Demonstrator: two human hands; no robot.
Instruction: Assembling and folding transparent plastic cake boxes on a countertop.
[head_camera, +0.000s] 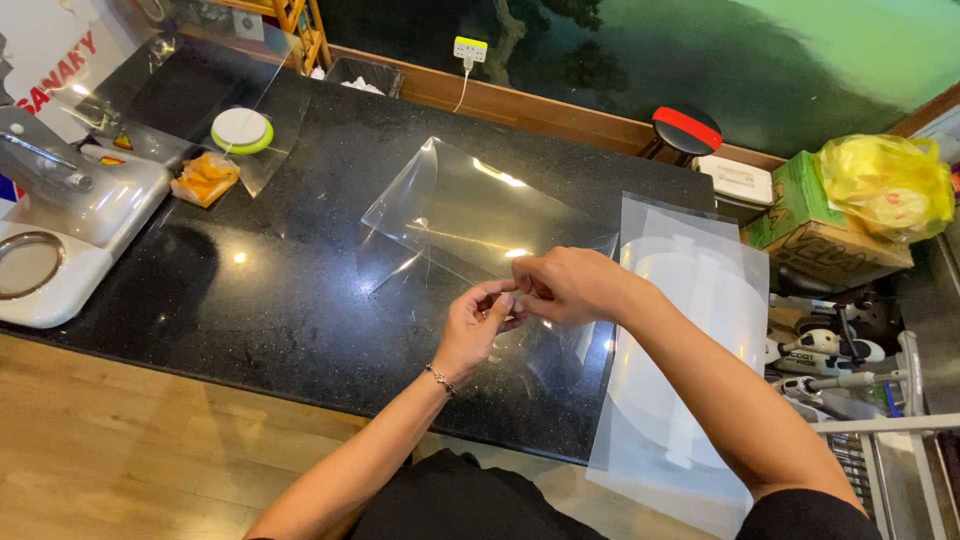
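Note:
Both of my hands meet over a black stone countertop (280, 270). My left hand (480, 325) and my right hand (565, 285) pinch the near edge of a clear plastic sheet (470, 215), which curves up and away from me. The fingertips of the two hands touch each other at the sheet's edge. A thin bracelet circles my left wrist. To the right lies a stack of more clear sheets (690, 330), hanging over the counter's front edge.
A white machine with a metal lever (60, 215) stands at the left. A round white and green disc (241, 130) and a small orange packet (205, 178) lie at the back left. Cardboard boxes (810, 225) with a yellow bag (885, 185) and a wire rack of tools (850, 370) stand right.

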